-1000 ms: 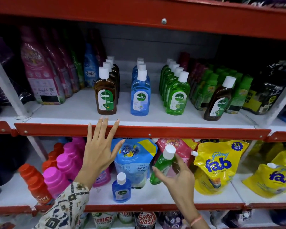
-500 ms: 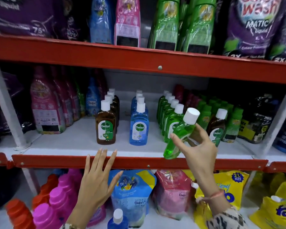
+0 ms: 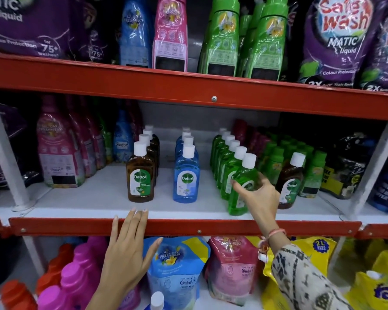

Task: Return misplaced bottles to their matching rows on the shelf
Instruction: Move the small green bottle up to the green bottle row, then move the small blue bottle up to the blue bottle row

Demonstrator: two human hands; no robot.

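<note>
On the middle shelf (image 3: 99, 198) stand three rows of Dettol bottles: a brown row (image 3: 140, 173), a blue row (image 3: 186, 175) and a green row (image 3: 227, 162). My right hand (image 3: 260, 198) grips a green Dettol bottle (image 3: 241, 189) that stands at the front of the green row, its base on the shelf. A lone brown Dettol bottle (image 3: 291, 182) stands further right among small green bottles (image 3: 314, 173). My left hand (image 3: 128, 249) is open, fingertips at the red shelf edge (image 3: 188, 225). A small blue bottle (image 3: 156, 302) stands on the lower shelf.
Pink and purple detergent bottles (image 3: 56, 157) fill the shelf's left side, dark pouches (image 3: 347, 166) the right. Below lie a blue Comfort pouch (image 3: 179, 269), a pink pouch (image 3: 231, 267), yellow Fab pouches (image 3: 381, 285) and pink and orange bottles (image 3: 76, 276). White uprights (image 3: 5, 153) frame the bay.
My right hand lifted the green bottle from the lower shelf up to the middle shelf and set it at the front of the green row. The view tilted upward.
</note>
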